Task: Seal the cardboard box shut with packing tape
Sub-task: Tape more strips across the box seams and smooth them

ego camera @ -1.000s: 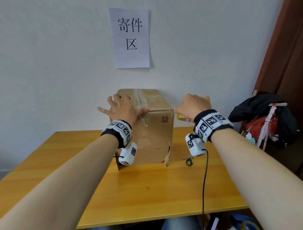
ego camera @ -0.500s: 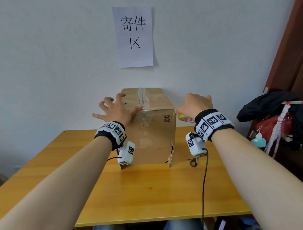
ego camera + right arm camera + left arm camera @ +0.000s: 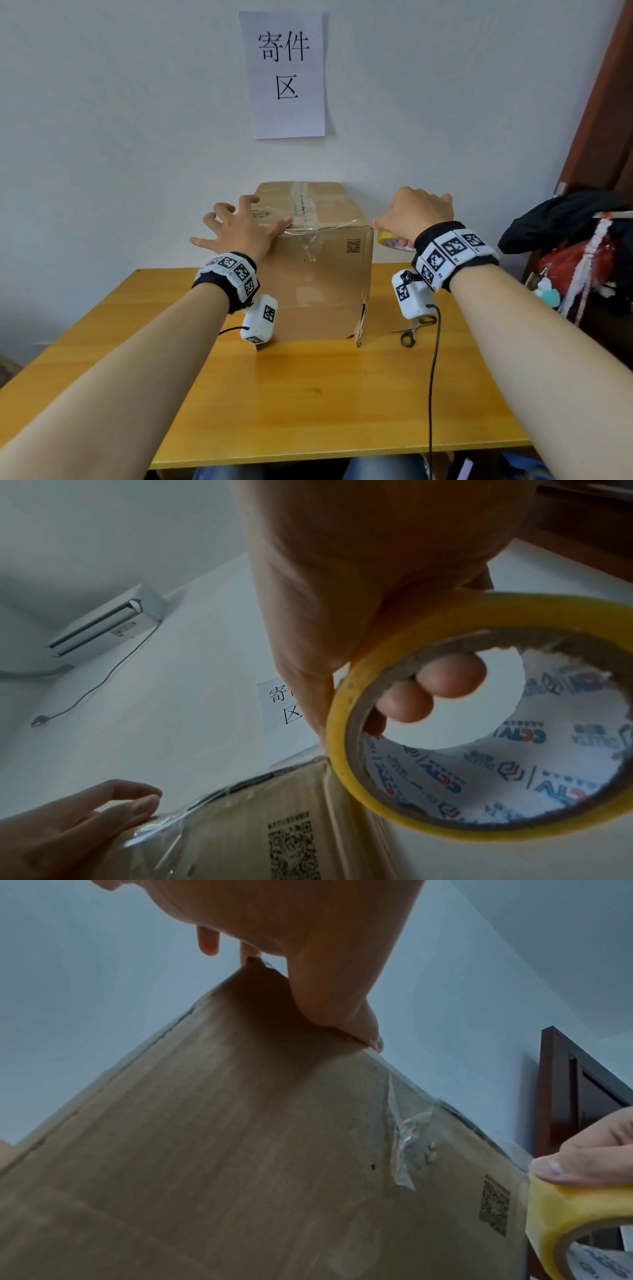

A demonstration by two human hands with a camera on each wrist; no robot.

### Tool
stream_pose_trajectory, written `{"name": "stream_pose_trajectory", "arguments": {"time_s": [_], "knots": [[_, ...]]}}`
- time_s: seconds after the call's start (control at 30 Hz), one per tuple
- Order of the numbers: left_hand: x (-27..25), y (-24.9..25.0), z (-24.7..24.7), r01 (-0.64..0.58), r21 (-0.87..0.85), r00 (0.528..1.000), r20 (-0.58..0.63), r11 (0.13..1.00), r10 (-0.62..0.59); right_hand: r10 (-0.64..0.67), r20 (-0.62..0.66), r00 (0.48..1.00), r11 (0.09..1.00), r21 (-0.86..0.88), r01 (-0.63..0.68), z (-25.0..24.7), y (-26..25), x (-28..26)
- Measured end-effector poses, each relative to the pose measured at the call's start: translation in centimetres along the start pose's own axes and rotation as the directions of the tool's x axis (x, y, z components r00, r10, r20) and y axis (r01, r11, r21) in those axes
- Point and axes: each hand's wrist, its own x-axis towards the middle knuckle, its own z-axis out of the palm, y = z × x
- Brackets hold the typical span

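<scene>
A white wall with a paper sign (image 3: 286,73) stands behind a wooden tabletop (image 3: 308,394). The left hand (image 3: 239,229) is laid on the near top edge of the box (image 3: 322,284), fingers (image 3: 222,208) spread, thumb pressed on the tape strip (image 3: 318,228). The right hand (image 3: 416,214) is curled round the tape roll (image 3: 479,723), two fingers hooked through its core, just beside the box's right top corner. The box stands upright on the tabletop. The top seam is already taped; a strip along the near edge appears laid. Cutting is judged to remain; scissors (image 3: 411,330) lie near the box.
</scene>
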Motion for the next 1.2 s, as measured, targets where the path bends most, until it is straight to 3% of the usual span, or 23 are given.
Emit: {"name": "stream_pose_trajectory", "arguments": {"time_s": [0.4,0.53,0.73,0.83,1.07,1.2], "knots": [[0.4,-1.9,-0.1,0.04,-0.052,0.999,-0.03,0.998,-0.042,0.02,0.038,0.999,0.997,0.075,-0.022,0.7,0.0,0.3],[0.0,0.2,0.1,-0.05,0.027,0.997,-0.065,0.998,0.052,0.02,0.038,0.999,0.998,0.053,-0.022,0.7,-0.3,0.1],[-1.9,4.3,1.5,-0.291,0.156,0.956,0.013,0.944,0.292,0.042,0.056,0.998,0.996,0.076,-0.046,1.1,-0.1,0.1],[-1.4,4.5,1.7,-0.303,0.188,0.952,0.01,0.934,0.307,0.044,0.057,0.997,0.995,0.091,-0.049,1.3,0.0,0.2],[-0.2,5.1,1.6,-0.206,0.151,0.978,0.006,0.967,0.208,0.027,0.077,0.997,0.991,0.129,-0.037,1.4,0.2,0.4],[-1.4,7.9,2.1,-0.328,0.087,0.945,0.052,0.941,0.324,0.02,0.075,0.997,0.987,0.155,-0.032,1.4,0.4,0.1]]}}
